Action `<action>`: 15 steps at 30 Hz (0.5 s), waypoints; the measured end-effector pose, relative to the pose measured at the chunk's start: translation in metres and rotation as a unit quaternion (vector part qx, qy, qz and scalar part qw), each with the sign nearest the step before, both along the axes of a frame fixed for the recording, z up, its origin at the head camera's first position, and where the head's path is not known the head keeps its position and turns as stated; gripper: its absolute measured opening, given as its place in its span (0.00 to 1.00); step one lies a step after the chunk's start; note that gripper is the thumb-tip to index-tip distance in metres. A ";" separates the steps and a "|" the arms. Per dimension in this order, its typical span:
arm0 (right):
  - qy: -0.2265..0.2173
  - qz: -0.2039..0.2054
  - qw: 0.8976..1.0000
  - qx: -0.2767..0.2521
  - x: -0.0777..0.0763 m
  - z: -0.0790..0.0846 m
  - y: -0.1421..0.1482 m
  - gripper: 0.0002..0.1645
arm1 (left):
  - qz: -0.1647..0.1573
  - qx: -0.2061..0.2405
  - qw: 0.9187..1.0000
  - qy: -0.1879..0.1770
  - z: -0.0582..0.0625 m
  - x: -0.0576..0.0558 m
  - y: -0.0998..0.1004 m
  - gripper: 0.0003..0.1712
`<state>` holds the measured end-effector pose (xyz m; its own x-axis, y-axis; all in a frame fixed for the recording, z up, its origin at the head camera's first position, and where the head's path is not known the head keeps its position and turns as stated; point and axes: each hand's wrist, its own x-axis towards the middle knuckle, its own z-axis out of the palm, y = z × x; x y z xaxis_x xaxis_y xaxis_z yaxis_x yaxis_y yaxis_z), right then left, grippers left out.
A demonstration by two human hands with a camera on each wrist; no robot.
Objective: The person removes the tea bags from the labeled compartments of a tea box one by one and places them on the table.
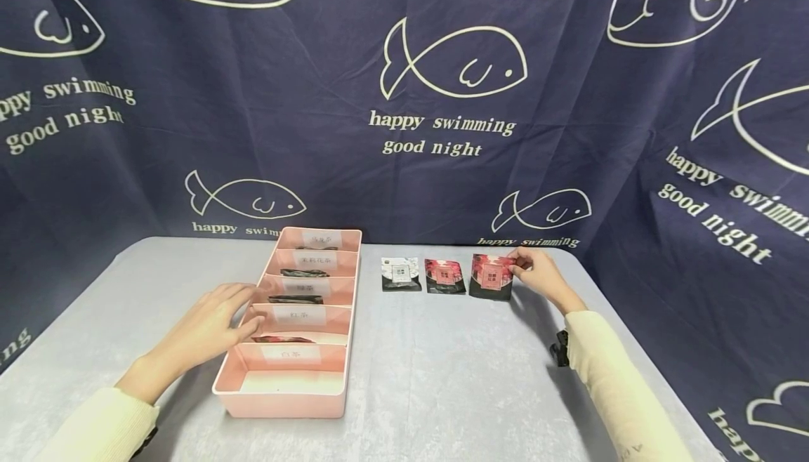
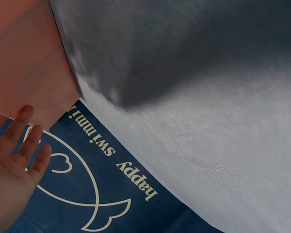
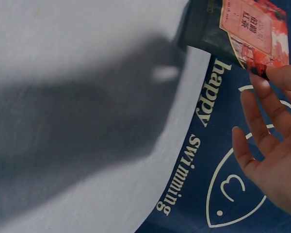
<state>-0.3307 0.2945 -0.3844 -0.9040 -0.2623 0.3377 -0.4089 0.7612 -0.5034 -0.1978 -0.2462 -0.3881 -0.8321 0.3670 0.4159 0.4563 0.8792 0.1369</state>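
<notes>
With thumb and index finger my right hand (image 1: 539, 274) pinches the edge of a red and black tea sachet (image 1: 491, 276), the rightmost of three in a row. The right wrist view shows this sachet (image 3: 247, 34) tilted, its pink label facing out, the other fingers spread away from it. My left hand (image 1: 211, 318) rests at the left rim of a pink divided box (image 1: 284, 406), fingers loosely bent over its edge. In the left wrist view the left hand (image 2: 14, 165) has its fingers apart beside the box's pink wall (image 2: 29, 63).
Left of the pinched sachet lie another red and black sachet (image 1: 445, 276) and a white and black sachet (image 1: 401, 274). Labelled dividers split the box; several compartments hold sachets, and the nearest shows its bare bottom. A dark blue printed curtain (image 1: 341, 111) hangs behind the grey table (image 1: 442, 378).
</notes>
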 end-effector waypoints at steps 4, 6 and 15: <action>0.004 -0.015 1.000 -0.004 -0.003 -0.003 -0.001 0.09 | 0.001 0.004 1.000 -0.003 0.001 0.000 0.000 0.26; 0.004 -0.024 1.000 -0.003 -0.005 -0.005 -0.002 0.10 | 0.002 0.005 1.000 -0.006 0.001 0.000 0.000 0.25; 0.015 -0.054 0.998 0.000 -0.014 -0.018 -0.003 0.16 | 0.001 0.008 1.000 -0.010 0.000 0.000 0.000 0.25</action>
